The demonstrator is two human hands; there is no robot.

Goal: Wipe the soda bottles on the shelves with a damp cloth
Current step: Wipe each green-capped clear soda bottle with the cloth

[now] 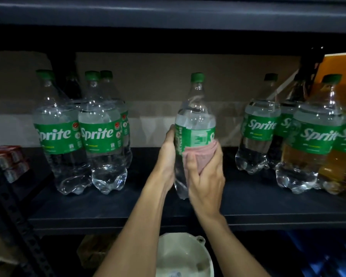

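- right now the bottle being wiped (195,120) stands upright near the front middle of the shelf (248,208), set apart from the other bottles. whether its base rests on the shelf or hangs just above it cannot be told, since a hand covers that part.
- its green label faces sideways, the name mostly turned away to the right, so it looks as if the bottle gets rotated to bring each side to the cloth.
- the pink cloth (201,156) lies folded on the bottle's lower front, just under the label.
- the right hand (206,176) presses it there. that grip is curled round the cloth, thumb on the near side, which keeps the cloth flat on the plastic.
- the left hand (168,154) wraps the bottle's left side at label height. this grip is clasped on the bottle, probably to steady it against the rubbing.
- a left cluster of bottles (100,136) and a right cluster of bottles (258,132) stand further back on the same shelf, well apart. the gap between them gives both hands room to work.
- a white basin (180,254) sits below the shelf edge between the forearms, likely kept close for wetting the cloth.
- small boxes (10,160) lie at the far left, and an orange board (344,64) leans at the far right.
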